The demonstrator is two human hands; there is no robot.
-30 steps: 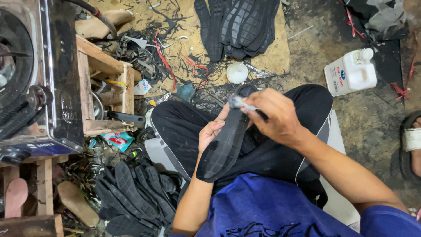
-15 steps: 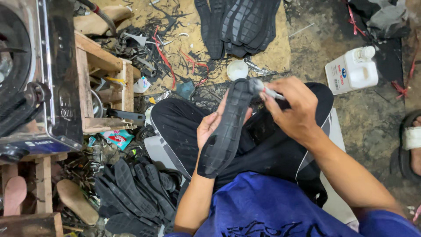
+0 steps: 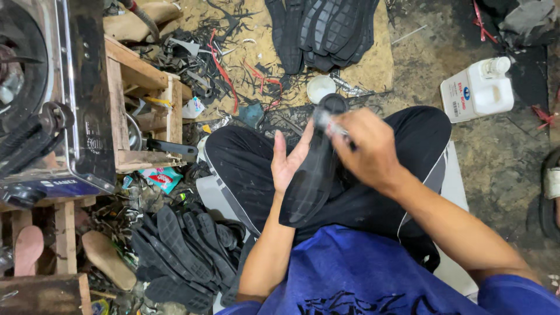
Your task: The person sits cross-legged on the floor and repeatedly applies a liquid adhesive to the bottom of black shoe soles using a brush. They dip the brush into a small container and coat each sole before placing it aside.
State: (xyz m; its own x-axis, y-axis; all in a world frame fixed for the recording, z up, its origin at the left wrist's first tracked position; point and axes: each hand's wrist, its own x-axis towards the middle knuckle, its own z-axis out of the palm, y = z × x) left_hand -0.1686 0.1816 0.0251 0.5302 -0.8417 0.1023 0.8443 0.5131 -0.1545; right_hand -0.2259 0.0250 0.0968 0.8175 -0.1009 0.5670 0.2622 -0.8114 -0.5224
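I sit cross-legged on the floor in black trousers. My left hand (image 3: 290, 161) supports a long black rubber shoe sole (image 3: 312, 175) from its left side, fingers stretched out behind it. My right hand (image 3: 366, 149) is closed around a small brush-like tool (image 3: 328, 121) with a pale handle, its tip pressed on the upper end of the sole. The sole stands tilted over my lap, toe end pointing away from me.
A heap of black soles (image 3: 181, 256) lies at my left knee, another stack (image 3: 326, 29) on a board ahead. A white plastic jug (image 3: 477, 90) stands at right, a small white cup (image 3: 319, 88) ahead. A wooden crate (image 3: 143, 111) and a machine (image 3: 52, 99) fill the left.
The sole has shifted a little to the right and stands more upright. My right hand has moved the tool from the sole's top edge down along its upper part.
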